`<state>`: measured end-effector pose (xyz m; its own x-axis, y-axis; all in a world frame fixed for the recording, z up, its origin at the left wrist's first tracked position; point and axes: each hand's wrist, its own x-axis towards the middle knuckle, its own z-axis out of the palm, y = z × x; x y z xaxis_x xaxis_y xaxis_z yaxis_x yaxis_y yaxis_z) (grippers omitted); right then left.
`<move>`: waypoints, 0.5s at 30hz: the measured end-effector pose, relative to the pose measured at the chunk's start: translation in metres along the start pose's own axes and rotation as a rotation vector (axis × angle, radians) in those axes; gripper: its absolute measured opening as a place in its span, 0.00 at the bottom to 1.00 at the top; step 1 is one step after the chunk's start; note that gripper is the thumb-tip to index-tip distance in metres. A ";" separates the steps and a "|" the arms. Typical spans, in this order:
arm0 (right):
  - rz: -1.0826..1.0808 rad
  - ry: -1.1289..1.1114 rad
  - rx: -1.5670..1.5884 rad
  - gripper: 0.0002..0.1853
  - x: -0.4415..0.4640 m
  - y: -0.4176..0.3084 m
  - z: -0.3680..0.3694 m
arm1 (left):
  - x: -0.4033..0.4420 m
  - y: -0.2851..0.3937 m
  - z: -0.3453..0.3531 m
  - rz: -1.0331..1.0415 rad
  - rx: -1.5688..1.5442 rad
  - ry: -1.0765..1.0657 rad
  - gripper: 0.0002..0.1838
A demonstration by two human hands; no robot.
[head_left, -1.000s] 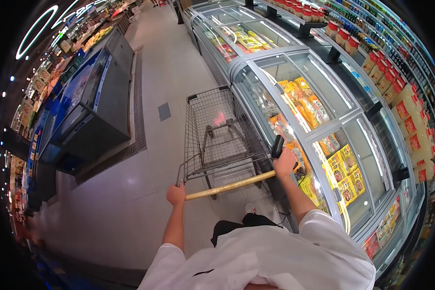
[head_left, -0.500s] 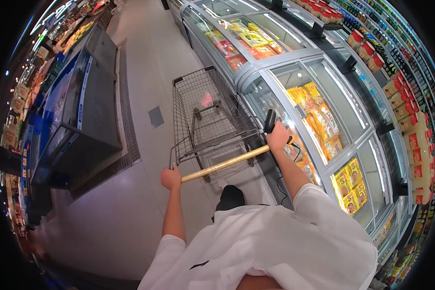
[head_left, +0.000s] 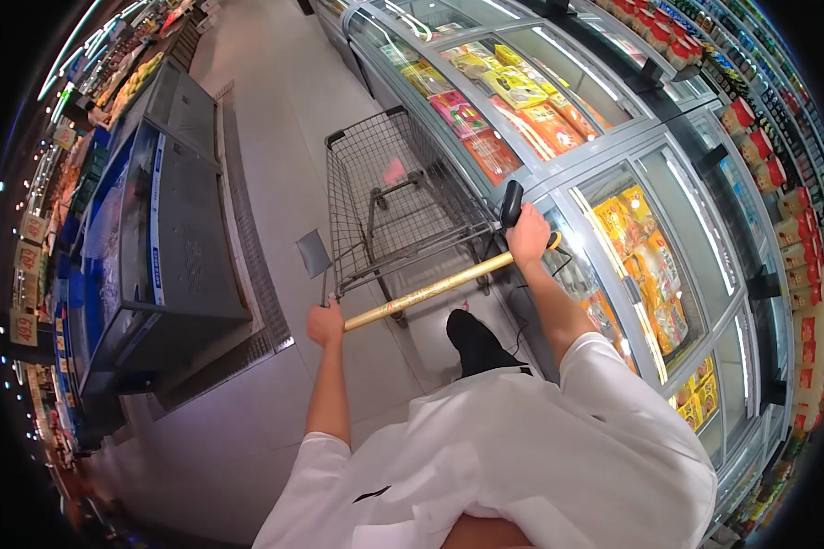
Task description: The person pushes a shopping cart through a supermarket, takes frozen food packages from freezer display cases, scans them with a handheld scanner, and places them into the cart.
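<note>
My left hand (head_left: 325, 324) is closed round the left end of a yellow shopping cart handle (head_left: 430, 291). Near the handle's right end, my right hand (head_left: 529, 237) grips it too, with the fingers wrapped over. A black rounded object (head_left: 513, 203) stands up just beyond the right hand, and a thin dark cable hangs below it. In front of me is the grey wire shopping cart (head_left: 362, 178). Through its mesh I see a small pink patch (head_left: 394, 171); what it is I cannot tell.
Glass-topped freezers (head_left: 595, 151) with yellow and orange packets run close along the cart's right side. A dark display case (head_left: 188, 256) with a blue edge stands on the left. Tiled floor (head_left: 265, 91) stretches ahead between them. Jars (head_left: 755, 146) line the shelf at far right.
The freezers and the display case have shifted toward me as the cart and I move forward along the aisle. Both hands keep their hold on the handle. A dark-clothed leg now shows further forward.
</note>
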<state>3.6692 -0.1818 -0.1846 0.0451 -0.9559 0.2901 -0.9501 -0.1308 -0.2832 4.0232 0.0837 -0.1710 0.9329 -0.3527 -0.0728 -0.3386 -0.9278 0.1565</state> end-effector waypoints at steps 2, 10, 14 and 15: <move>-0.009 -0.006 0.010 0.18 0.034 -0.021 0.024 | 0.042 0.020 0.004 -0.014 0.017 -0.010 0.24; -0.153 0.128 -0.064 0.12 0.176 -0.106 0.107 | 0.184 0.102 0.011 -0.014 0.053 -0.039 0.24; -0.183 0.078 -0.023 0.17 0.227 -0.157 0.123 | 0.250 0.125 0.019 -0.021 0.040 0.027 0.23; -0.128 0.022 -0.012 0.22 0.241 -0.167 0.131 | 0.267 0.135 0.019 -0.019 0.029 0.028 0.23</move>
<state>3.8788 -0.4246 -0.1872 0.1600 -0.9256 0.3431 -0.9405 -0.2485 -0.2318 4.2243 -0.1384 -0.1879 0.9420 -0.3322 -0.0480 -0.3241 -0.9375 0.1267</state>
